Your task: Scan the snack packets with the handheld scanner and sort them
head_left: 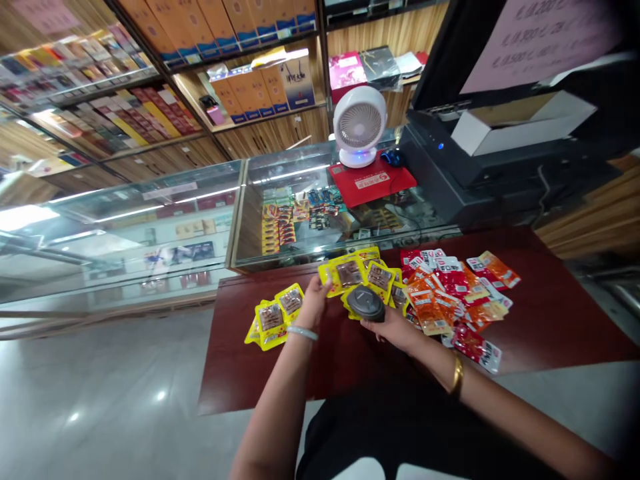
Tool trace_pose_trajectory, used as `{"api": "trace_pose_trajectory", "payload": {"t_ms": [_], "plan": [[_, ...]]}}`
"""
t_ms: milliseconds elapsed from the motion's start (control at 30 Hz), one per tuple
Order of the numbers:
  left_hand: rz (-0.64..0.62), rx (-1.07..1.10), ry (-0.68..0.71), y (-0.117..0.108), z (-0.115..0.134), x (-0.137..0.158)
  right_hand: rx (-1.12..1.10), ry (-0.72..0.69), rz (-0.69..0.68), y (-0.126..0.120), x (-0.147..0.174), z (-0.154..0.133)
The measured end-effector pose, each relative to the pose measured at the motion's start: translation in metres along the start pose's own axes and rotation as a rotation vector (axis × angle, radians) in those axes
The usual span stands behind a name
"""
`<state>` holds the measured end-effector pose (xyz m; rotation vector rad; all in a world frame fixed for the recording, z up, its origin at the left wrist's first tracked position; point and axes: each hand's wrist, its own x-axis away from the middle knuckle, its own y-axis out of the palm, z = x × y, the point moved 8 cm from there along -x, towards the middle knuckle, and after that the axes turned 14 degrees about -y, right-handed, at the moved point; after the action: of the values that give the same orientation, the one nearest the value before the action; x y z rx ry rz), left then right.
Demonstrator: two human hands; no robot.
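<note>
My left hand, with a pale bangle at the wrist, pinches the edge of a yellow snack packet with a clear window. My right hand, a gold bangle on its wrist, is wrapped round a dark grey handheld barcode scanner. The scanner's head covers part of the yellow packets piled behind it. To the left of my left hand lies a small group of similar yellow packets. Orange and red snack packets are heaped at the right, beyond my right hand.
The packets lie on a dark red tabletop. A glass display counter borders its far side. On the counter stand a white fan, a red mat, a mouse and a dark machine carrying an open white box. Stocked shelves are behind.
</note>
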<state>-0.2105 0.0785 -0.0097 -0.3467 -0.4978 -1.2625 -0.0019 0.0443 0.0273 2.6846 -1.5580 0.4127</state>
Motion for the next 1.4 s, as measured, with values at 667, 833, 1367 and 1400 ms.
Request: {"api": "trace_pose_trajectory", "payload": {"t_ms": [667, 833, 1367, 1400], "plan": [[0.644, -1.119, -0.161, -0.106, -0.03, 0.035, 0.042, -0.005, -0.087, 0.018, 0.006, 0.006], [0.437, -0.695, -0.097, -0.078, -0.045, 0.036, 0.046, -0.04, -0.098, 0.014, 0.0, 0.0], [-0.042, -0.003, -0.004, 0.013, -0.015, 0.019, -0.003, -0.011, -0.143, 0.022, 0.003, 0.0], [0.024, -0.054, 0.021, -0.002, -0.012, 0.019, 0.0, -0.009, -0.149, 0.023, 0.003, 0.001]]}}
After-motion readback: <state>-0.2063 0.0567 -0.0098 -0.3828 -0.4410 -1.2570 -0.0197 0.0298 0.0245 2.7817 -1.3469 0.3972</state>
